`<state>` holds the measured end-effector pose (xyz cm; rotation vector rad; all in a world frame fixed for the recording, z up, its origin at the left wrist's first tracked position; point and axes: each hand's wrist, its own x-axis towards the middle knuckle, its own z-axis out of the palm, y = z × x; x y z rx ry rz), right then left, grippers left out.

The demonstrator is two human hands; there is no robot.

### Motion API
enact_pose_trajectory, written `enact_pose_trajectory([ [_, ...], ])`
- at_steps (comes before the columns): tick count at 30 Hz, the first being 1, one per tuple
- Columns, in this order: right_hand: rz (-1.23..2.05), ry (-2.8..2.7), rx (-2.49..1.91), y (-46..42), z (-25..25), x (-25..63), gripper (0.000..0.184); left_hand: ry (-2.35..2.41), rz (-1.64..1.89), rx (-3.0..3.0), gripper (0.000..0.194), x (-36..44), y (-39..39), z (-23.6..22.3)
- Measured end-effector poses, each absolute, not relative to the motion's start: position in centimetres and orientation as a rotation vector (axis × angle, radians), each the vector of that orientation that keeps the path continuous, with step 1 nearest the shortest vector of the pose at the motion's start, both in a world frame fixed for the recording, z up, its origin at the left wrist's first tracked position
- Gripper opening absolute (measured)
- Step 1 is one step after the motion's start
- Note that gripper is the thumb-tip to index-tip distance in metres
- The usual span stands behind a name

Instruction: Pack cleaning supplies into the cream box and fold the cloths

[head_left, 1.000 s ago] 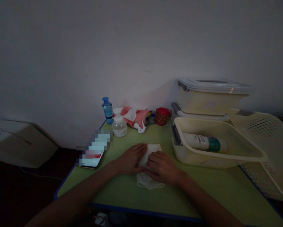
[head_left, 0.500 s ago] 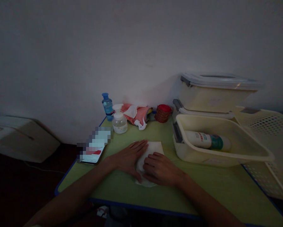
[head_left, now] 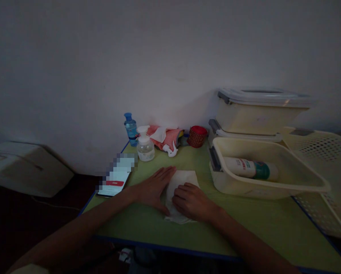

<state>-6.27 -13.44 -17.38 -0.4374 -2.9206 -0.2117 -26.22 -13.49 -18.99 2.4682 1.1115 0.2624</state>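
A thin white cloth (head_left: 188,176), cloth or tissue I cannot tell, lies flat on the green table in front of me. Along its left edge my left hand (head_left: 156,189) is spread, thumb apart from the fingers, fingertips touching the far left corner. My right hand (head_left: 191,201) rests on the cloth's middle and right side with its fingers curled in against it. The right fingertips are partly hidden, as is the cloth beneath that hand.
A phone (head_left: 117,177) lies at left. Behind it are a blue bottle (head_left: 130,130), a clear pump bottle (head_left: 145,149), a red-and-white cloth bundle (head_left: 167,137) and a red woven container (head_left: 197,137). At right, an open bin (head_left: 268,190) holds a white-and-green bottle (head_left: 246,168); lidded boxes (head_left: 258,118) stand behind.
My left hand has opened wider, its thumb and palm shifting left off the cloth. More of the cloth shows between the hands. My right hand's fingers stay curled on it.
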Motion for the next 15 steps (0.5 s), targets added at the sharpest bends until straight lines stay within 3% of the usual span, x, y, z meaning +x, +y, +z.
enact_pose_trajectory([
  [15,-0.144,-2.903,-0.512,-13.27,-17.37,-6.88,0.012,1.156,0.371,2.467,0.125,-26.38,-13.61,-19.42],
])
